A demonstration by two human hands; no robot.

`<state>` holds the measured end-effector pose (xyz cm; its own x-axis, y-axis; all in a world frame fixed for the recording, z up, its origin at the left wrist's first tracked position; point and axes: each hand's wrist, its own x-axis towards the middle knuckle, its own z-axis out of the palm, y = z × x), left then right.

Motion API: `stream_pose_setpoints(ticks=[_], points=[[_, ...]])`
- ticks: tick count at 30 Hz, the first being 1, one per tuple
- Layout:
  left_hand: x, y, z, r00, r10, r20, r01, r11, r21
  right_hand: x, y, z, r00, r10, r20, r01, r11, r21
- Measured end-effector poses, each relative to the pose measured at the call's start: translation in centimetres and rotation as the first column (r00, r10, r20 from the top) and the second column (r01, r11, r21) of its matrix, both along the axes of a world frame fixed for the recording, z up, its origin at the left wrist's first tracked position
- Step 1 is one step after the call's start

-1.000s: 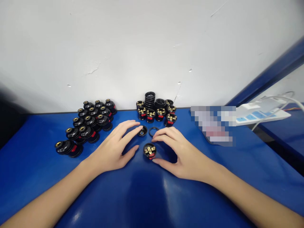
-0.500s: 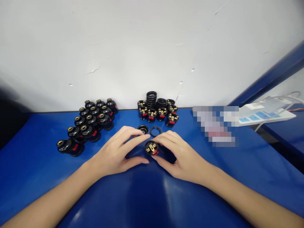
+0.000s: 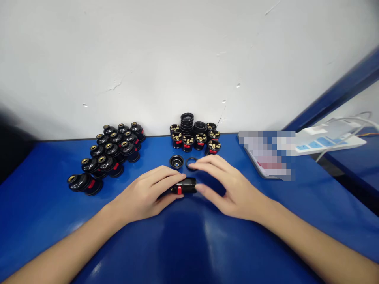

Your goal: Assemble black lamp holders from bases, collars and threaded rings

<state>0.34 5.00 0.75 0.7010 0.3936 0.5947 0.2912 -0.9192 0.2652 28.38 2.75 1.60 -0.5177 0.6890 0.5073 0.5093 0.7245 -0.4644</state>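
Note:
My left hand (image 3: 151,193) grips a black cylindrical socket (image 3: 187,185) lying on its side, with its red tab towards the left. Close to the socket's right end is my right hand (image 3: 225,187), fingers apart and holding nothing; its index fingertip is over a black ring (image 3: 191,163) on the table. Just left of the ring lies a round black cap (image 3: 177,162), hollow side up. Behind these stand several black sockets with brass contacts and red tabs (image 3: 213,147), around a stack of black threaded rings (image 3: 187,123).
Several capped black sockets (image 3: 109,165) stand in rows on the left of the blue table (image 3: 183,248). At the right lie a partly blurred phone-like object (image 3: 266,173) and a white power strip (image 3: 328,146) with cables. A white wall (image 3: 166,59) rises behind.
The socket has passed from my right hand to my left and turned from contacts facing up to lying sideways. My right hand has let go, its fingers now over the ring.

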Motion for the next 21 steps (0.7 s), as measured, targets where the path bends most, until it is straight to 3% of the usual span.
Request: stream_pose_setpoints(ticks=[4, 9, 12, 15, 18, 21], points=[[0.1, -0.1, 0.0, 1.000, 0.007, 0.014, -0.007, 1.000, -0.005, 0.7, 0.7, -1.0, 0.985, -0.110, 0.133, 0.106, 0.994, 0.037], [0.0, 0.1, 0.0, 1.000, 0.012, 0.018, -0.012, 1.000, -0.026, 0.7, 0.8, -1.4, 0.985, -0.085, 0.147, 0.086, 0.996, 0.003], [0.0, 0.1, -0.1, 1.000, 0.014, 0.025, -0.013, 0.999, -0.041, 0.3, 0.4, -0.8, 0.992, -0.126, 0.022, 0.127, 0.989, -0.073], [0.0, 0.1, -0.1, 1.000, 0.015, 0.025, -0.013, 0.999, -0.051, -0.1, 0.2, -0.5, 0.953, -0.200, -0.227, 0.135, 0.952, -0.274], [0.1, 0.0, -0.2, 0.999, 0.021, 0.029, -0.020, 0.998, -0.052, -0.2, 0.3, -0.4, 0.883, -0.222, -0.413, 0.005, 0.885, -0.466], [0.1, 0.0, -0.2, 0.999, 0.039, 0.037, -0.037, 0.998, -0.059, -0.1, 0.5, -0.5, 0.866, -0.186, -0.465, -0.108, 0.837, -0.536]])
